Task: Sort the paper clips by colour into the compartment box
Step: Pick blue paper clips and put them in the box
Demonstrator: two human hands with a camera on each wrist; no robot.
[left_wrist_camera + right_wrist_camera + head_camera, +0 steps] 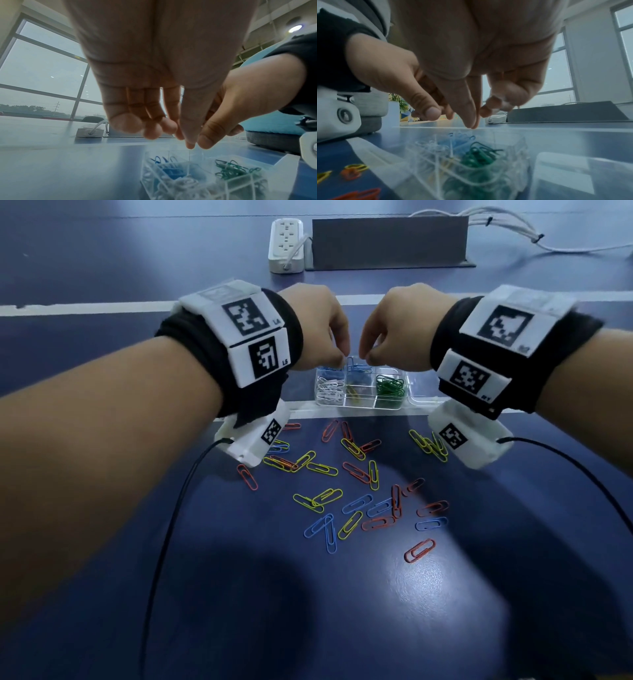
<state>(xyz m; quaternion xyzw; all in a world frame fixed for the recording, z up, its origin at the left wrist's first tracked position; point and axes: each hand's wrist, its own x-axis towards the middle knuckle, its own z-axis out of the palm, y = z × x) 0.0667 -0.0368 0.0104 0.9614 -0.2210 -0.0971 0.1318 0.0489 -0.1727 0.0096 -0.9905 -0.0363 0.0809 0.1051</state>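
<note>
The clear compartment box (373,405) (145,175) (522,142) sits on the blue table, holding white clips (329,388), blue clips (358,371), a few yellow clips (354,398) and green clips (390,386). My left hand (342,356) (186,142) and right hand (368,357) (472,125) hang side by side just over the blue compartment, fingers pointing down. On each hand thumb and forefinger tips are pressed together, and I see no clip between them. Loose yellow (322,468), red (419,550) and blue (330,537) clips lie scattered in front of the box.
A white power strip (287,244), a dark grey panel (388,242) and white cables (496,231) stand at the back of the table. Black wrist-camera cables (171,525) trail over the near table. A clear lid (565,169) lies right of the box.
</note>
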